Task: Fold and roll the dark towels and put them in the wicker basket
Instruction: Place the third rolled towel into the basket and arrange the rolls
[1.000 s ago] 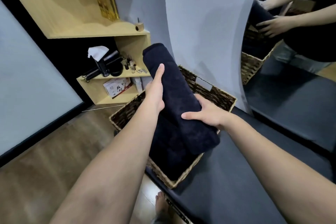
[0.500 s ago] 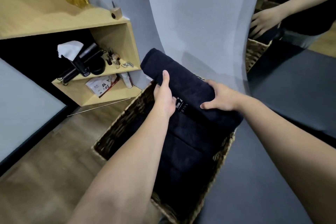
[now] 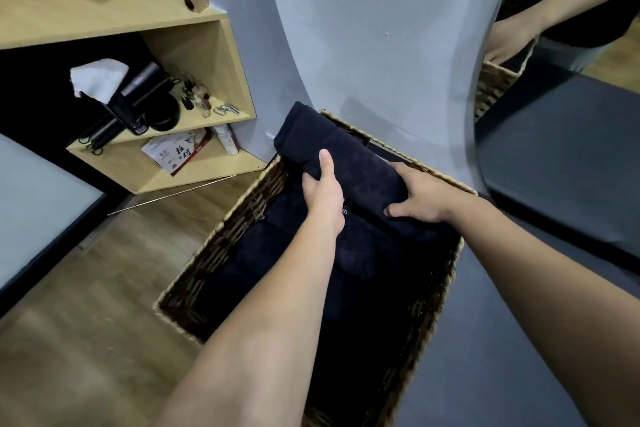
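Observation:
A rolled dark towel (image 3: 349,163) lies tilted at the far end of the wicker basket (image 3: 221,236), its upper end sticking out above the far rim. My left hand (image 3: 323,194) grips the roll from its left side, thumb along the top. My right hand (image 3: 420,196) holds the lower right part of the roll, thumb pointing left. Several other dark rolled towels (image 3: 287,253) lie packed in the basket below, hard to tell apart in the shadow.
The basket stands on a dark padded surface (image 3: 485,340) beside a grey wall (image 3: 374,28). A wooden shelf unit (image 3: 194,55) with small items is at the left over wood flooring (image 3: 86,305). A mirror (image 3: 571,80) at the right reflects my arms.
Both hands have lowered the rolled towel toward the far end of the basket. The view has tipped down and closer over the basket.

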Demonstrator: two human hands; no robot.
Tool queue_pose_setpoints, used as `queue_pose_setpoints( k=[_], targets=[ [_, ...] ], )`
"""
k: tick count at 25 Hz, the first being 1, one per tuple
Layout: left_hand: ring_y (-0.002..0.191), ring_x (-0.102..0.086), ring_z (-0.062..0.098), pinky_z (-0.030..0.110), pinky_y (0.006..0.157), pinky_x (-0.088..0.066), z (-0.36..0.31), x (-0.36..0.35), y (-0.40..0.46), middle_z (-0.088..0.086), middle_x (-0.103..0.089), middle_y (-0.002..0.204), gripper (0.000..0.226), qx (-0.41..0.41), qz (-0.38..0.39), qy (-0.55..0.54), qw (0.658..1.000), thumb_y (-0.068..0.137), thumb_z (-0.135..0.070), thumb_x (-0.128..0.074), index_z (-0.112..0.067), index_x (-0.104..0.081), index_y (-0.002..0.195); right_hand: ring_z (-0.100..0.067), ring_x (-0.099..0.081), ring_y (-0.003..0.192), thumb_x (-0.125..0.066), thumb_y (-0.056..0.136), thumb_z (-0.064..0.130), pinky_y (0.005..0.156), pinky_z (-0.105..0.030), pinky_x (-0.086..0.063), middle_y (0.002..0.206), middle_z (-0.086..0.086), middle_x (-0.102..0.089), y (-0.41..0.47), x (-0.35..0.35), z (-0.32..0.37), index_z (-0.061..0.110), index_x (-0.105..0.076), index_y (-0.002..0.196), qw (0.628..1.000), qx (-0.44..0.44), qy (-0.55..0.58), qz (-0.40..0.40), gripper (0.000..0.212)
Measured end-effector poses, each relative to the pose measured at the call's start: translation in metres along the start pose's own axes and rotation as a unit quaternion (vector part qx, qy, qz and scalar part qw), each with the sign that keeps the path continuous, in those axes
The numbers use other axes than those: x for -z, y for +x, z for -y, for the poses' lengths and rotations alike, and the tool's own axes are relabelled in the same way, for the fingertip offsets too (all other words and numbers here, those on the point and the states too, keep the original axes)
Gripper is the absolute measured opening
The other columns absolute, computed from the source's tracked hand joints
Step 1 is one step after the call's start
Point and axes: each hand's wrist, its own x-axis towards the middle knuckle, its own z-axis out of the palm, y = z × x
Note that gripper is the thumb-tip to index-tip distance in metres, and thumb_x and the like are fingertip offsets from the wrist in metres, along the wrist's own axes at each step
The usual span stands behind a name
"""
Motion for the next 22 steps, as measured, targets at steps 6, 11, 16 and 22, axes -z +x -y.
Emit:
queue_pose_setpoints(
  k=[6, 11, 16, 22],
  targets=[
    [0.132, -0.054, 0.026, 0.049, 0.109, -0.046, 0.003, -0.004, 0.003, -0.001, -0.045, 0.155, 0.095, 0.019, 0.005, -0.003, 1.0, 0.077, -0.076, -0.064, -0.035, -0.03, 0.155, -0.026, -0.059, 0.114, -0.085, 0.076, 0.035, 0.101, -0.039, -0.047, 0.131, -0.002, -0.06, 0.004, 0.005, 0.004, 0.023, -0.034, 0.148, 0.998, -0.033, -0.048, 0.027, 0.089],
    [0.141, -0.044, 0.027, 0.051, 0.115, -0.039, 0.009, -0.001, 0.003, 0.0, -0.035, 0.161, 0.093, 0.024, -0.005, 0.023, 0.999, 0.084, -0.074, -0.059, -0.03, -0.023, 0.159, -0.03, -0.055, 0.122, -0.088, 0.071, 0.051, 0.103, -0.043, -0.046, 0.138, -0.007, -0.054, 0.003, -0.002, 0.01, 0.018, -0.03, 0.147, 0.993, -0.05, -0.098, 0.039, 0.101],
    [0.121, -0.059, 0.026, 0.048, 0.103, -0.05, -0.01, 0.004, -0.008, -0.002, -0.054, 0.144, 0.101, 0.012, 0.012, 0.017, 1.0, 0.073, -0.076, -0.07, -0.024, -0.036, 0.153, -0.034, -0.055, 0.123, -0.087, 0.072, 0.054, 0.1, -0.044, -0.046, 0.137, -0.012, -0.053, 0.003, -0.006, 0.012, 0.016, -0.034, 0.137, 0.991, -0.049, -0.118, 0.026, 0.092],
    [0.107, -0.064, 0.027, 0.048, 0.095, -0.055, -0.056, -0.016, 0.001, -0.001, -0.064, 0.121, 0.085, 0.028, -0.05, -0.028, 0.998, 0.058, -0.083, -0.074, -0.021, -0.048, 0.11, -0.035, -0.056, 0.118, -0.085, 0.073, 0.054, 0.096, -0.045, -0.047, 0.131, -0.012, -0.054, 0.001, -0.005, 0.006, 0.017, -0.035, 0.133, 0.992, -0.04, -0.116, 0.011, 0.087]
  ],
)
